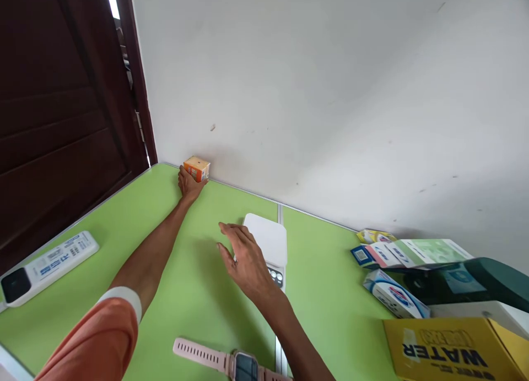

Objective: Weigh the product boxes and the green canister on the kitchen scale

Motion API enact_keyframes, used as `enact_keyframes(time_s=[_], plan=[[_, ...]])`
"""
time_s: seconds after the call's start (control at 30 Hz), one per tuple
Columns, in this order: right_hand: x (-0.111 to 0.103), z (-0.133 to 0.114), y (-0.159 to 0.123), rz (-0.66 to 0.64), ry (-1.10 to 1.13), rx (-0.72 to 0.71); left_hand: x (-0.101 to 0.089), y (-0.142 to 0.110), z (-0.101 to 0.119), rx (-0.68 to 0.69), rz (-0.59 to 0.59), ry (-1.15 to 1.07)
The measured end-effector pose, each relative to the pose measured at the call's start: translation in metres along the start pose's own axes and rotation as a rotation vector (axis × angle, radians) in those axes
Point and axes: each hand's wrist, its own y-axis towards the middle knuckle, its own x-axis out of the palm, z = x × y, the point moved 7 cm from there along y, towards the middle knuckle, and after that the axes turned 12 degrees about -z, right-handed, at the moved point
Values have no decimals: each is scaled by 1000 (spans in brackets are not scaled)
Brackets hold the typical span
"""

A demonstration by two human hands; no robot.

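At the far edge of the green table, against the wall, my left hand [189,184] grips a small orange and cream box [197,163] from its near side. My right hand [244,257] hovers with its fingers apart and nothing in them. Just beyond and partly behind it lies a white kitchen scale [268,237] with round buttons along its near end. Closer to me, a smartwatch with a pink strap [246,365] rests on the table, its right side partly covered by my right forearm.
A white device with a dark screen [49,268] lies at the left edge. To the right sit a yellow box marked WATER [446,348], a blue and white carton [397,295], a row of small packs [413,252] and a dark green object [467,282]. A wall [330,94] closes the back.
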Motion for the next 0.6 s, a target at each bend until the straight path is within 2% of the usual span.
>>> enact_keyframes(time_s=[0.13,0.23,0.47,0.6], plan=[[13,0,20,-51,102,13,-2,6,-2,-3,9,22],[28,8,28,-47,174,83,-10,-12,-12,4,-3,45],[87,25,49,81,584,428,-43,-99,-32,4,-61,84],[114,9,53,81,667,407,-60,-150,-39,-14,-77,81]])
